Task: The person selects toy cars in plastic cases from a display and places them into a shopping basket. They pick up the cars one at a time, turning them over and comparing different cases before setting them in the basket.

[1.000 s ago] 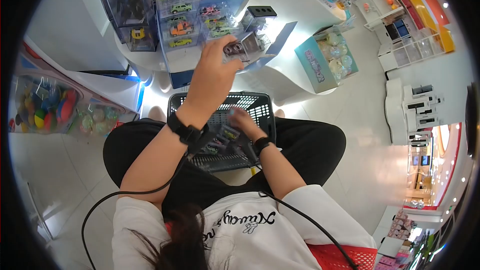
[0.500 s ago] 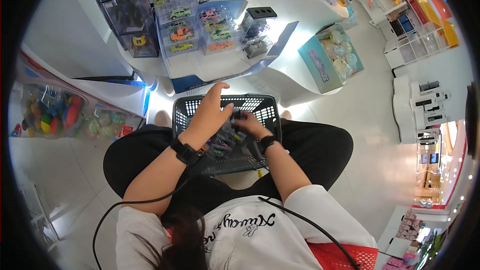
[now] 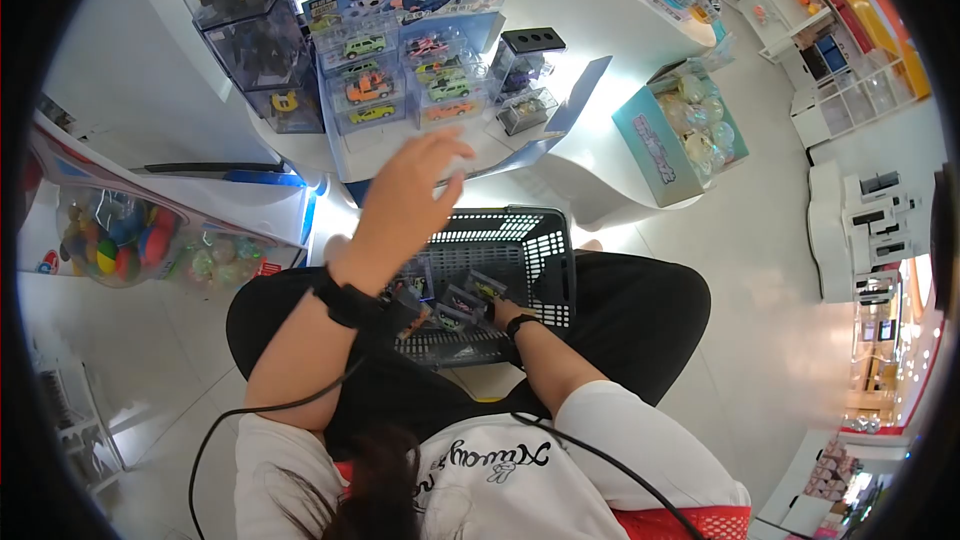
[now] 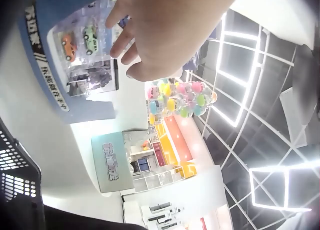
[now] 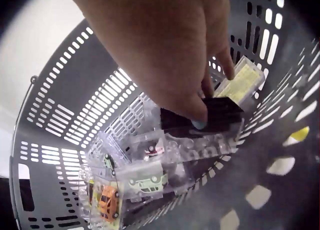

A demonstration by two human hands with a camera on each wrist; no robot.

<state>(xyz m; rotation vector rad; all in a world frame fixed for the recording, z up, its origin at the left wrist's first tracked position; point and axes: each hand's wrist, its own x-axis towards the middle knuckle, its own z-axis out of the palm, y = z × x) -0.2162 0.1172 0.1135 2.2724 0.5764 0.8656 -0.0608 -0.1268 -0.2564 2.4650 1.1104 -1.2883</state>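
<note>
the left hand (image 3: 410, 190) reaches with its grip open toward the toy car display (image 3: 400, 60) on the far desk (image 3: 560, 140). the right hand (image 5: 170, 54) pinches a boxed car (image 5: 200, 121) in the basket (image 3: 540, 250); lift it straight up, clear of its neighbours.

The head view looks steeply down from above at the black basket (image 3: 520, 240) on the lap. The right wrist view sits close inside this basket (image 5: 60, 135); the left wrist view faces the toy-car display (image 4: 75, 44), at 12 o'clock in the head view (image 3: 400, 60).
</note>
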